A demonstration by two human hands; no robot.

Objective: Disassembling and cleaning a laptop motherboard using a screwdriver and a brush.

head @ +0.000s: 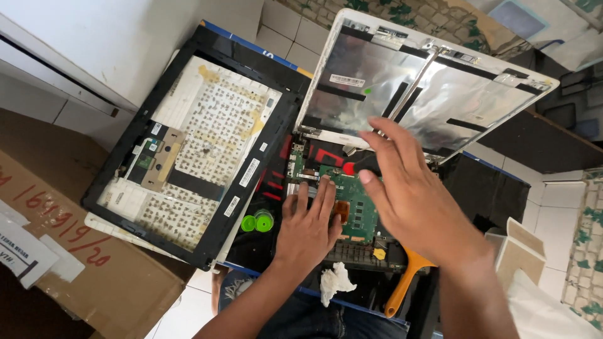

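Pressing the green circuit board (352,204), long axis toward the lid, left hand (308,229) flat; right hand (414,198) open above.

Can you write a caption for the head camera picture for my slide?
Left hand presses on a green circuit board in an opened laptop while the right hand hovers above, beside an orange tool.

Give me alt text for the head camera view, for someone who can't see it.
A person's left hand presses on a green laptop circuit board in an opened black base, while the right hand hovers open above it. A detached black keyboard frame lies left, a silver-lined white lid behind.
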